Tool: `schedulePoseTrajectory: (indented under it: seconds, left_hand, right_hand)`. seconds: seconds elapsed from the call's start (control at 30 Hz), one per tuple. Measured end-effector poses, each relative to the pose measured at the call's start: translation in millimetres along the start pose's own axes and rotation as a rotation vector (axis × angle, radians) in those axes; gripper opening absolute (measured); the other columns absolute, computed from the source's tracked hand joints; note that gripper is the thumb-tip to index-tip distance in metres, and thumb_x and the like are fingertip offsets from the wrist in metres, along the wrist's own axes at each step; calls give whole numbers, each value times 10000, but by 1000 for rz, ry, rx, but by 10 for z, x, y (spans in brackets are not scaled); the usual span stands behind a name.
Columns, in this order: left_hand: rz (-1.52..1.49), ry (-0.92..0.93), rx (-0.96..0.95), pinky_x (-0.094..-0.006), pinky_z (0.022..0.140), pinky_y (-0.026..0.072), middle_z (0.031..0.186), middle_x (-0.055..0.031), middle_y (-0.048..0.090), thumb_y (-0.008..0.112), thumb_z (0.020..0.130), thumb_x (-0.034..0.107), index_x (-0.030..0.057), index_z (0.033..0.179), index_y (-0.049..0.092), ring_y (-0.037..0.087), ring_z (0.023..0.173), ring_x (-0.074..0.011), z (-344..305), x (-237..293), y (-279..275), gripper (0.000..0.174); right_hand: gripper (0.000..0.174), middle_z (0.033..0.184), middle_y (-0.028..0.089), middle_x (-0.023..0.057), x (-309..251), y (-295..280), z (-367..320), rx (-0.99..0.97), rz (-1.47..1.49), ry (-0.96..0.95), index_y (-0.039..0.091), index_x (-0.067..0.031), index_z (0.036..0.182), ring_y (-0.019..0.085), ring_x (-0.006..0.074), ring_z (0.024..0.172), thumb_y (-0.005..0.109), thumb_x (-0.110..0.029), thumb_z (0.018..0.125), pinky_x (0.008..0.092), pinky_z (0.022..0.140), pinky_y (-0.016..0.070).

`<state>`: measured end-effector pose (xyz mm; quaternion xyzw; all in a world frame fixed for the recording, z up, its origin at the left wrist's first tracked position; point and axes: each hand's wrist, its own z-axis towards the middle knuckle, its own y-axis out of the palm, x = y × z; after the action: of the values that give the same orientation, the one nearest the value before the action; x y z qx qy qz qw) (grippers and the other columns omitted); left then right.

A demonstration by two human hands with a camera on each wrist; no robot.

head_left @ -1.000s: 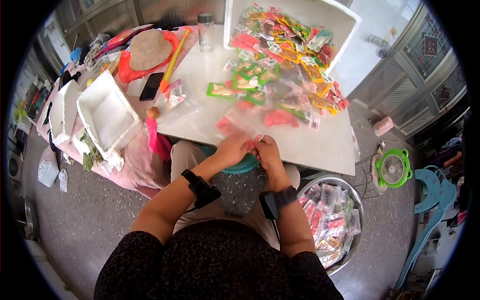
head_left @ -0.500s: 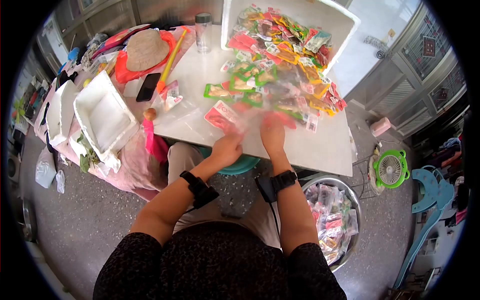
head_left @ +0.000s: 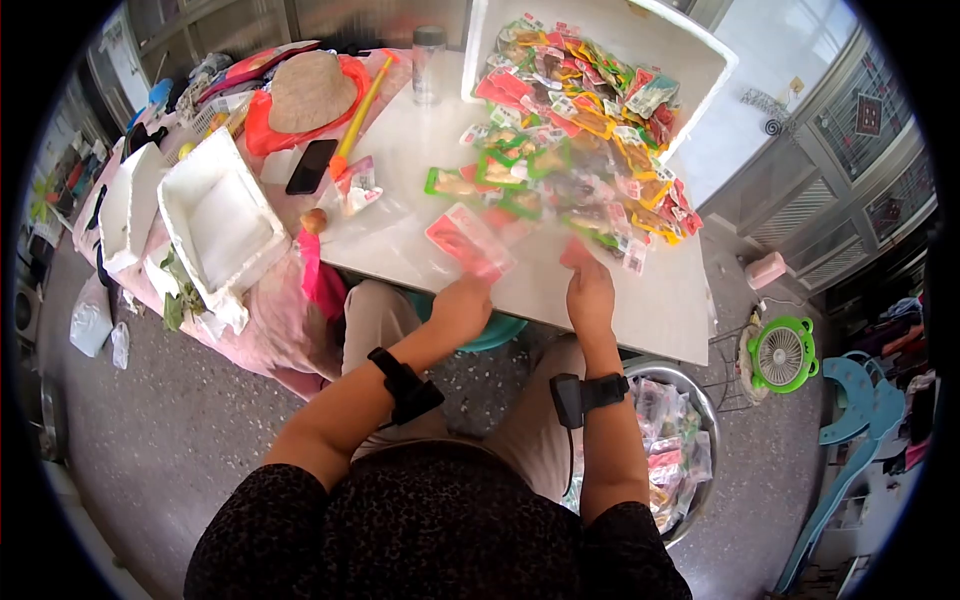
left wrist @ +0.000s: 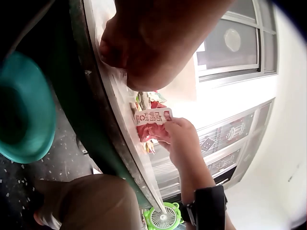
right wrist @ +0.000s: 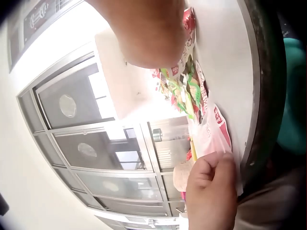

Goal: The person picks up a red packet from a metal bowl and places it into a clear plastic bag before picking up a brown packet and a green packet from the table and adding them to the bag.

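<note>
Both apart: left hand point(head_left: 462, 310) pinches clear bag point(right wrist: 211, 139), right hand point(head_left: 591, 298) red packet point(left wrist: 151, 125) | littered white table point(head_left: 655, 305) | green fan point(head_left: 785, 346)

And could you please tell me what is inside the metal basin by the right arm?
The metal basin holds a heap of packets in clear wrapping, some showing red. The right forearm hides part of it, and anything under the top layer is covered.

Clear bag point(right wrist: 211, 136): thin, translucent plastic film
Red packet point(left wrist: 151, 130): smooth, glossy plastic
Table point(head_left: 395, 245): smooth top, faint sheen
White box point(head_left: 222, 222): matt, grainy foam
Silver basin point(head_left: 713, 432): shiny metal
Teal basin point(left wrist: 44, 110): smooth plastic
Pink cover point(head_left: 272, 340): matt, creased cloth
</note>
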<state>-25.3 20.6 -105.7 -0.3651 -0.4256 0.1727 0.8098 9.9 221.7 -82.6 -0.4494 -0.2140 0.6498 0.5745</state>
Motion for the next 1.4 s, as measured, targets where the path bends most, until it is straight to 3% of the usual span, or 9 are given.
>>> schedulePoseTrajectory:
  seconds: [0.1,0.2,0.3,0.53,0.77,0.97,1.17,1.27,1.4]
  left_hand:
    - [-207,-16,51,-399,593,397,703,-175,490,478,673,79,-8,695,483,494,696,-323,59,-25,90,89]
    - [-328,-38,3,-389,608,381,698,-182,497,476,668,71,-22,687,488,484,689,-330,105,-13,114,96]
    - [-343,-17,13,-378,607,377,683,-183,498,484,660,63,-23,683,494,483,685,-323,102,56,93,89]
    - [-333,-42,73,-367,598,385,708,-164,498,503,666,68,3,709,510,490,677,-309,81,53,114,79]
    - [-75,77,70,-387,581,418,756,-125,506,503,683,80,44,772,519,513,695,-316,27,201,32,98]
    - [26,167,20,-376,555,431,755,-111,504,509,676,84,52,767,512,523,675,-303,-18,235,46,96]
    - [-25,149,66,-370,568,430,755,-105,500,501,676,67,47,774,499,516,707,-290,-58,253,-46,100]
    - [-64,157,69,-364,583,431,755,-104,501,507,671,53,42,767,494,510,724,-285,-95,250,-101,98]
    - [-69,205,106,-362,593,428,755,-106,501,510,666,44,35,767,493,507,716,-287,-115,221,-75,103]
  right_hand:
    - [75,783,557,122,-17,-363,-230,212,454,338,492,14,815,552,266,745,452,-8,755,329,667,450]
    - [97,854,551,112,-33,-532,-428,262,1551,777,441,7,879,559,212,786,392,-60,829,341,682,473]
    - [109,912,539,121,-86,-356,-585,219,1762,969,432,-5,921,556,231,814,389,-47,830,371,708,471]
    - [144,966,531,122,-355,6,-766,115,1887,1064,433,-17,964,551,220,811,392,-58,831,353,678,460]
    - [161,817,574,48,-318,45,-842,-202,1749,987,492,-47,951,555,127,634,401,-70,821,219,453,417]
    - [119,726,563,26,-543,209,-531,-265,1688,1071,509,-60,897,513,101,528,434,-103,815,200,385,374]
    - [91,613,529,16,-609,226,-325,-678,1255,775,488,-41,789,473,91,450,454,-125,793,196,365,362]
    - [105,598,525,22,-596,150,-316,-476,1128,806,489,-28,759,461,85,426,462,-128,778,193,364,353]
    - [117,604,525,37,-416,398,-394,-502,952,636,486,-25,737,461,93,442,467,-134,773,191,364,342]
